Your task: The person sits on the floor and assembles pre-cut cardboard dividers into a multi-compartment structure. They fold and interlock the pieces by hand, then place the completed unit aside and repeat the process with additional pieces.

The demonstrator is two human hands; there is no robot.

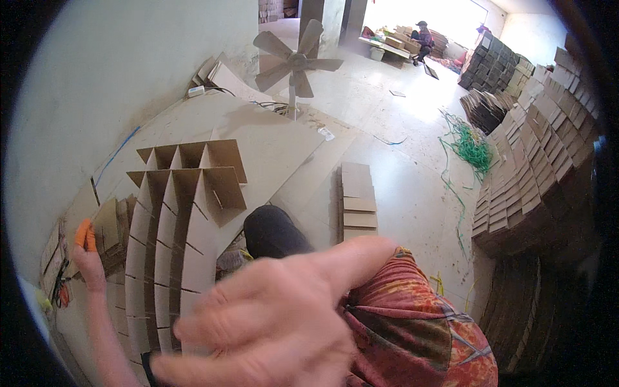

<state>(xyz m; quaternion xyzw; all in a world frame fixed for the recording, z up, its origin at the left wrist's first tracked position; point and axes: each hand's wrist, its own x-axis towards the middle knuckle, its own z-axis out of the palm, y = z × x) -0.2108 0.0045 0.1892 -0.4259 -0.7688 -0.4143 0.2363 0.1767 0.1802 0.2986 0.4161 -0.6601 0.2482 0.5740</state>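
Observation:
My left hand (88, 254), with orange covers on its fingers, is at the far left beside a stack of cardboard pieces (107, 225). Whether it grips one of them is unclear. Large and blurred, my right hand (275, 314) spans the lower middle, close to the camera. Its fingers point left over a cardboard divider grid (167, 242). The grid has long slotted strips and two cross strips (188, 170) fitted at its far end. A small dark thing (147, 370) shows by my right fingertips; I cannot tell whether it is held.
The grid lies on a low pale board (271, 140) with a grey fan (297, 62) at its far edge. Cardboard strips (359, 198) are piled on the floor to the right. Green strapping (471, 150) and tall cardboard stacks (527, 169) stand further right. Another person (423, 41) sits far back.

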